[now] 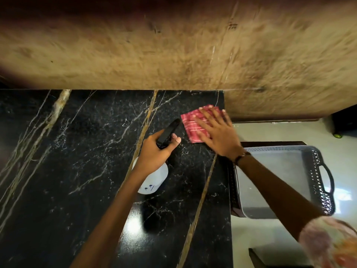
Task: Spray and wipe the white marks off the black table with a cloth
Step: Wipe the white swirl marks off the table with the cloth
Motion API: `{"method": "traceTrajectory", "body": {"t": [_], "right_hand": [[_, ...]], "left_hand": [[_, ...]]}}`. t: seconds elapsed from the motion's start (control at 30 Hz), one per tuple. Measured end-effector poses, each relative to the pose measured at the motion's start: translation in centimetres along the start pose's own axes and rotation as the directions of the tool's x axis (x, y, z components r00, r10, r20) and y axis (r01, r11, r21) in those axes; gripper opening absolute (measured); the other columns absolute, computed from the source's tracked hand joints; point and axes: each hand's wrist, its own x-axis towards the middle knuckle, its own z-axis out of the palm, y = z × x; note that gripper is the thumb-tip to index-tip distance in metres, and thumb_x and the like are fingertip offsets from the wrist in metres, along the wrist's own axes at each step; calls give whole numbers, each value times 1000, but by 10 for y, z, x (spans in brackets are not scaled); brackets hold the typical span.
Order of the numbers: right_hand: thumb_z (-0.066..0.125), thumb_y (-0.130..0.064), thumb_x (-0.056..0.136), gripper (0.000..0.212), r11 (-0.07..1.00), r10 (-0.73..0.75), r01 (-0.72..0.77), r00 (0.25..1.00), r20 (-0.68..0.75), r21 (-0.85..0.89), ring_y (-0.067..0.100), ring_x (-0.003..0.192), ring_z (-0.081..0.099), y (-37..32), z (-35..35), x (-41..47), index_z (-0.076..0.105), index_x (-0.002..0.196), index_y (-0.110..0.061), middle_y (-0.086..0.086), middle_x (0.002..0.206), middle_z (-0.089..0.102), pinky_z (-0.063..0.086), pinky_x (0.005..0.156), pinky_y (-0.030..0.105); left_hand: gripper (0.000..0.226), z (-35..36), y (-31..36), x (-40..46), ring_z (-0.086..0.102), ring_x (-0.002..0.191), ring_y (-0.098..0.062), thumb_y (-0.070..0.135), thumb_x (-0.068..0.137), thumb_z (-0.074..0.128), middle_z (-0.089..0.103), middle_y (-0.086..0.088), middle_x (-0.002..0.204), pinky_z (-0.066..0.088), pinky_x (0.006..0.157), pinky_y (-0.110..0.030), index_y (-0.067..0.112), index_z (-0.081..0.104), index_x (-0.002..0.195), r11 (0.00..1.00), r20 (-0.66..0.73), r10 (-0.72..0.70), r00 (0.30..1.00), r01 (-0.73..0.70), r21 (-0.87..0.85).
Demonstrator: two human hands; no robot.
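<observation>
A black marble table [77, 151] with white veins and tan streaks fills the lower left. My left hand [154, 151] grips the black trigger head of a white spray bottle [154, 180], held just above the table with the nozzle pointing up and to the right. My right hand [216, 132] lies flat, fingers spread, on a folded red cloth with pale stripes [190, 124] near the table's far right corner. The cloth lies on the surface. Faint white specks show on the table around the cloth and bottle.
A tan stone wall [173, 55] runs along the table's far edge. Right of the table, a grey plastic tray with handles [318, 171] sits on a dark stand over a pale floor. The table's right edge runs just beside the cloth.
</observation>
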Motion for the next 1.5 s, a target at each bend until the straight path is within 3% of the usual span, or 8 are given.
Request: {"method": "traceTrajectory", "body": {"t": [0.27,0.5,0.57,0.73,0.87,1.13,1.33,1.5], "right_hand": [[18,-55,92,65,936,346,-348,937,44,47,39,143,22,24,-10,59,33,148,-27,9,155,32,12,116,57],[6,-57,96,62,972,233,-233,965,118,-13,33,148,-1,-73,-8,107,9,153,-32,2,162,6,-4,118,53],[2,-57,91,67,984,171,-177,979,111,39,33,148,3,-114,-3,117,16,152,-32,3,161,12,-3,117,52],[36,-46,98,57,1000,-4,2,998,58,27,31,148,11,-190,19,103,25,151,-29,3,160,20,3,120,50],[26,-51,99,53,999,-31,31,1000,1,-18,25,148,14,-181,18,40,31,148,-32,0,158,25,12,119,49],[28,-50,97,54,837,546,-546,835,-68,15,46,131,36,-93,5,48,43,143,-25,23,140,45,30,106,56],[43,-24,98,32,792,610,-602,770,-188,103,37,130,41,-82,6,125,56,127,-17,12,137,52,26,111,53],[34,-22,94,46,800,598,-568,783,-170,196,28,139,34,-100,16,137,49,138,-16,8,145,48,11,118,45]], "left_hand": [[16,-17,-5,2,58,58,8,23,86,68,63,23,59,42,62,-13,10,70,95,999,-6,2,1000,-2,-32],[12,-49,-21,0,57,55,6,24,85,69,62,23,58,41,63,-17,12,68,90,997,-9,1,1000,-2,-73],[6,-63,-26,-3,57,54,6,22,86,68,61,22,55,40,60,-13,17,66,85,997,0,10,1000,-10,-79],[6,-106,-43,-9,57,52,7,22,86,68,60,23,51,41,54,-6,23,64,82,997,3,21,1000,-20,-77],[8,-142,-56,-14,54,49,3,28,85,69,59,20,52,41,55,-13,22,66,81,999,9,19,1000,-19,-35],[15,-189,-73,-10,56,53,4,31,85,67,65,10,69,40,58,-16,17,69,90,1000,13,23,1000,-23,7],[12,-196,-74,-6,57,54,8,25,86,67,64,15,63,42,59,-14,15,69,90,999,-28,25,999,-26,-40],[8,-194,-77,-7,55,51,6,23,86,66,61,22,54,40,59,-17,16,68,88,996,-32,27,999,-29,-80]]}}
